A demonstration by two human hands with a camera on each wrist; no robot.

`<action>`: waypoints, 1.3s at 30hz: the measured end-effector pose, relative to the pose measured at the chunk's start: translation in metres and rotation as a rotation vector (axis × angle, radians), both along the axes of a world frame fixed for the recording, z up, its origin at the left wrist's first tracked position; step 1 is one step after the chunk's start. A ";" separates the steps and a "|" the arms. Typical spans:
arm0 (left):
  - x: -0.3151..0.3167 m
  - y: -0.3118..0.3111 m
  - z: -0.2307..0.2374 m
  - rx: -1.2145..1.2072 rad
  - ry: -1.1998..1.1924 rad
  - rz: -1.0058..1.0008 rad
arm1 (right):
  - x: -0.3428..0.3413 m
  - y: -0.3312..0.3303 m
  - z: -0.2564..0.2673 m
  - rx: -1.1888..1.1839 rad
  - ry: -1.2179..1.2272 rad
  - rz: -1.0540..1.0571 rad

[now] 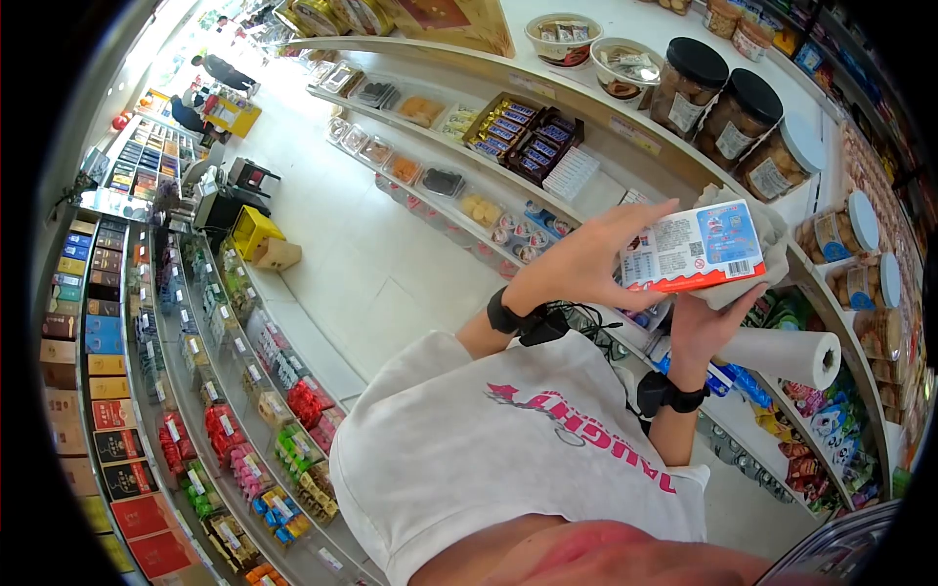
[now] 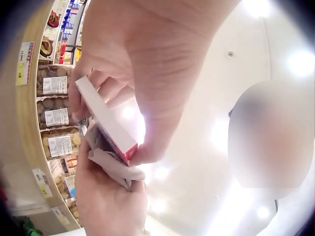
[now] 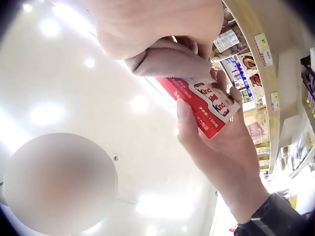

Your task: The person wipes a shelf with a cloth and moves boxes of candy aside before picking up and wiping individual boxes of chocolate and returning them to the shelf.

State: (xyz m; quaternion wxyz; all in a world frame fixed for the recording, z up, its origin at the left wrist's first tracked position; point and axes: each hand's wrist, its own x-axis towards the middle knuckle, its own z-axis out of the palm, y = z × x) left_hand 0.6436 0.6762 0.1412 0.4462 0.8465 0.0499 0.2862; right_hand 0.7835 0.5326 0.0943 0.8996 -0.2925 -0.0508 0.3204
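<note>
My left hand (image 1: 586, 259) grips one end of a flat white and red chocolate box (image 1: 694, 242), thumb on one edge and fingers along the other. Its printed back, with a blue panel and a barcode, faces up in the head view. A grey cloth (image 1: 770, 244) wraps the far end of the box. My right hand (image 1: 705, 322) holds that cloth against the box from below. The right wrist view shows the cloth (image 3: 172, 61) folded over the box's red front (image 3: 199, 110). In the left wrist view, the cloth (image 2: 114, 166) bunches in the right palm.
Curved shelves (image 1: 625, 132) carry snack bar cartons (image 1: 523, 137) and tubs. Dark-lidded jars (image 1: 692, 83) stand on the top shelf close beyond my hands. A white roll (image 1: 782, 356) juts out below my right hand. Across the aisle floor (image 1: 391, 293) runs another stocked shelf (image 1: 195, 342).
</note>
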 end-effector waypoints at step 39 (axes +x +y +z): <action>-0.009 0.009 0.006 0.126 -0.019 -0.075 | -0.005 -0.012 0.021 0.197 -0.096 0.194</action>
